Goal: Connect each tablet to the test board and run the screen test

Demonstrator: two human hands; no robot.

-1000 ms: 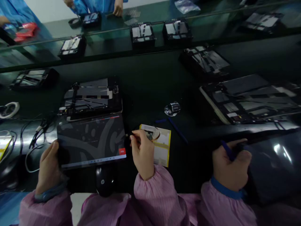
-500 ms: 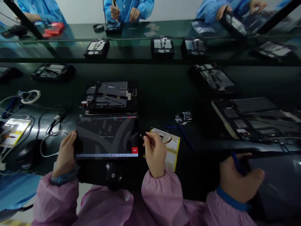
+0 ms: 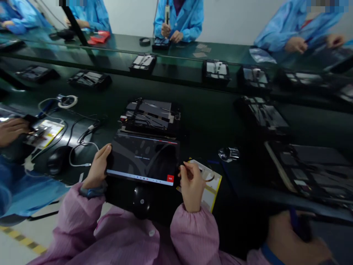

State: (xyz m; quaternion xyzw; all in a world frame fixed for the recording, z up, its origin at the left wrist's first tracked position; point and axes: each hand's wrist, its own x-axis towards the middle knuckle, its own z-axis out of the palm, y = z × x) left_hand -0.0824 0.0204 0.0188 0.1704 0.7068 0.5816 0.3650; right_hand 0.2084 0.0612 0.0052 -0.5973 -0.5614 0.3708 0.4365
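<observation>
My left hand (image 3: 97, 166) grips the left edge of a tablet (image 3: 143, 158), thumb on its front. The screen is lit, with a pale bar along the bottom and a red square in the corner. At the tablet's right edge, my right hand (image 3: 192, 184) pinches a small plug, mostly hidden by the fingers. A thin cable (image 3: 211, 178) loops beside that hand, over a white and yellow board (image 3: 215, 189). Behind the tablet lies an opened device (image 3: 150, 112) with its inner parts bare. A black mouse (image 3: 141, 201) sits below the tablet.
A shiny metal piece (image 3: 228, 154) lies right of the board. A co-worker's hand (image 3: 295, 235) with a blue tool is at lower right; another person's hand (image 3: 12, 130) is at left. Cables and a second mouse (image 3: 56, 160) lie left. More opened devices (image 3: 216, 70) line the shelf.
The view has swung, so the scene sits further right and tilts. My right fingers are closer to the tablet's edge. A person's hand has come in at the left.
</observation>
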